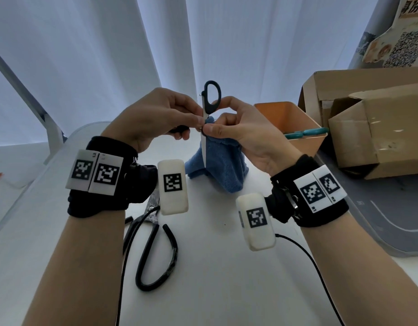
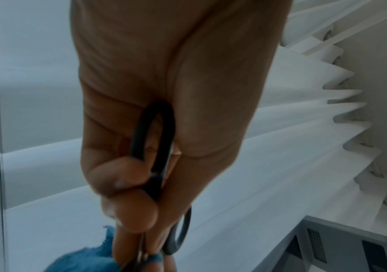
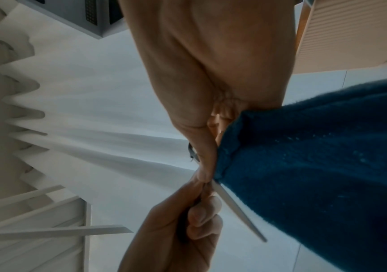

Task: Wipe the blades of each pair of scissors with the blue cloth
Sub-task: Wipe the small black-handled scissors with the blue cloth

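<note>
Blue cloth (image 1: 217, 161) pinched against raised black-handled scissors (image 1: 209, 109) by right hand (image 1: 248, 135); left hand (image 1: 156, 116) grips their handle.

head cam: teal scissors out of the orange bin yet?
No, the teal scissors lie across the orange bin rim, untouched, while both hands work the black-handled scissors.

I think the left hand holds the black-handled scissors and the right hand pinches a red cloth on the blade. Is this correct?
Not quite: the cloth is blue, not red, as the head view shows. The left hand holds the black-handled scissors, and the right hand pinches the cloth on the blade.
</note>
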